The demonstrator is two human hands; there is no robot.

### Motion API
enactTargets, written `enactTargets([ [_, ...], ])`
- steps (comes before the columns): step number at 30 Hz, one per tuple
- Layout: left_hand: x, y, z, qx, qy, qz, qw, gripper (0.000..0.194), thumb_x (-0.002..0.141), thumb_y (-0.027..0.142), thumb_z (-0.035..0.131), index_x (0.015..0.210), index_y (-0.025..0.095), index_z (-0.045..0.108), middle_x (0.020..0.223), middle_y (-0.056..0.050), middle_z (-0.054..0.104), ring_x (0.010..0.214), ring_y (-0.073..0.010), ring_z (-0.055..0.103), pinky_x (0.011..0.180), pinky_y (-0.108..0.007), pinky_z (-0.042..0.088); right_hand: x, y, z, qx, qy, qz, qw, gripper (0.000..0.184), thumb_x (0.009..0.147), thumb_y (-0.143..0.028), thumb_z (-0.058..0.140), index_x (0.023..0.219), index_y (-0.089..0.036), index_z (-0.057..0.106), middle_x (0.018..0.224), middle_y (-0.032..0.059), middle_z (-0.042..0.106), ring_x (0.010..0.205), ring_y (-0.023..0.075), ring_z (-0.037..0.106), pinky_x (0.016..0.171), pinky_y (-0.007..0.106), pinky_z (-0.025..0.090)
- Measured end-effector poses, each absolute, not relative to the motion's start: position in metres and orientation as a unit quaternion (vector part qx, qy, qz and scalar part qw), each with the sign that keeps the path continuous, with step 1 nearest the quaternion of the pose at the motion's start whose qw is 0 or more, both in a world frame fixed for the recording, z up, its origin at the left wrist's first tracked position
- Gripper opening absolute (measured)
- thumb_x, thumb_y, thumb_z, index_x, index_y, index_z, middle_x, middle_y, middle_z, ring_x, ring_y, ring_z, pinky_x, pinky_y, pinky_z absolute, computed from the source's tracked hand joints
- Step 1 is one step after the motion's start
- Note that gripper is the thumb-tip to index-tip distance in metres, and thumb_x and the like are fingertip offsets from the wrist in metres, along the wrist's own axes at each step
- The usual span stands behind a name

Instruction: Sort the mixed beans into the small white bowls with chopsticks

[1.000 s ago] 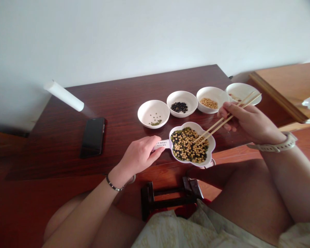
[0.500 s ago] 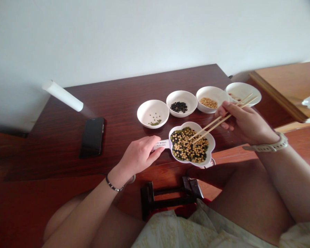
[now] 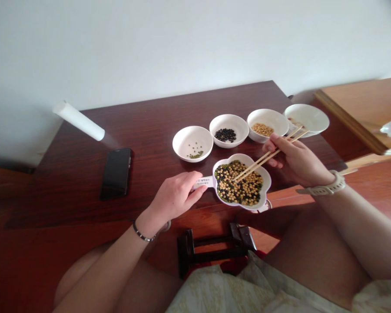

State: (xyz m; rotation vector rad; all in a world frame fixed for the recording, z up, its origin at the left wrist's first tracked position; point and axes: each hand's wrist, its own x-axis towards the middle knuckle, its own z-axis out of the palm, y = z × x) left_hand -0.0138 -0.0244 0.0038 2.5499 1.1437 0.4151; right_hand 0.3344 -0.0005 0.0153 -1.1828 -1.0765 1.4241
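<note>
My left hand is closed round the handle of a white flower-shaped dish at the table's front edge. Mixed beans, black, green and yellowish, cover its bottom. In my right hand is a pair of wooden chopsticks, their tips close together among the beans. Behind the dish stand white bowls in a row: a bowl with a few green beans, a bowl with black beans, a bowl with yellowish beans, and a bowl with a few pale and reddish bits, partly hidden by the chopsticks.
A black phone and a white cylinder are on the left of the dark wooden table. To the right stands a lighter wooden surface. A wall rises behind the table.
My right hand has moved left and slightly down, and the chopstick tips have shifted left within the beans and drawn closer together. My left hand and the dish stay in place.
</note>
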Motion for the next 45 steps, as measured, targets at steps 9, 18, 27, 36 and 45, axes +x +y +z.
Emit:
enactTargets([
  [9,-0.014,-0.024,0.002,0.892,0.398,0.144,0.158,0.025,0.110,0.040,0.045,0.109,0.019,0.059,0.090,-0.003,0.067,0.076,-0.0168,0.062,0.067,-0.029,0.041,0.339,-0.003,0.013,-0.484,-0.419,0.600,0.480,0.035,0.105,-0.042,0.058,0.081,-0.017,0.061,0.079,0.0028,0.050,0.058,0.0083,0.042,0.048,0.021,0.035],
  [18,-0.014,-0.024,0.002,0.891,0.401,0.147,0.157,0.025,0.109,0.041,0.046,0.110,0.019,0.060,0.090,-0.003,0.068,0.076,-0.0169,0.062,0.068,-0.029,0.042,0.334,-0.004,0.009,-0.485,-0.423,0.610,0.463,0.037,0.104,-0.046,0.059,0.080,-0.018,0.060,0.081,0.0034,0.052,0.057,0.0088,0.043,0.046,0.022,0.036],
  [27,-0.014,-0.024,0.003,0.891,0.399,0.147,0.157,0.025,0.109,0.040,0.046,0.109,0.019,0.060,0.091,-0.003,0.068,0.077,-0.0172,0.063,0.068,-0.030,0.042,0.332,-0.002,0.006,-0.474,-0.382,0.635,0.475,0.036,0.103,-0.043,0.062,0.079,-0.017,0.060,0.083,0.0029,0.050,0.057,0.0078,0.041,0.045,0.020,0.036],
  [36,-0.014,-0.024,0.004,0.891,0.401,0.144,0.159,0.025,0.109,0.041,0.046,0.109,0.019,0.059,0.091,-0.003,0.068,0.077,-0.0174,0.063,0.068,-0.030,0.041,0.333,-0.002,0.006,-0.464,-0.383,0.651,0.464,0.036,0.101,-0.046,0.064,0.080,-0.017,0.061,0.082,0.0022,0.051,0.057,0.0069,0.038,0.043,0.019,0.032],
  [45,-0.014,-0.023,0.004,0.892,0.397,0.149,0.155,0.024,0.109,0.040,0.046,0.110,0.020,0.059,0.091,-0.003,0.069,0.075,-0.0166,0.063,0.066,-0.029,0.042,0.331,-0.007,0.011,-0.481,-0.422,0.627,0.443,0.040,0.097,-0.054,0.068,0.079,-0.019,0.061,0.079,0.0022,0.051,0.057,0.0096,0.042,0.045,0.025,0.035],
])
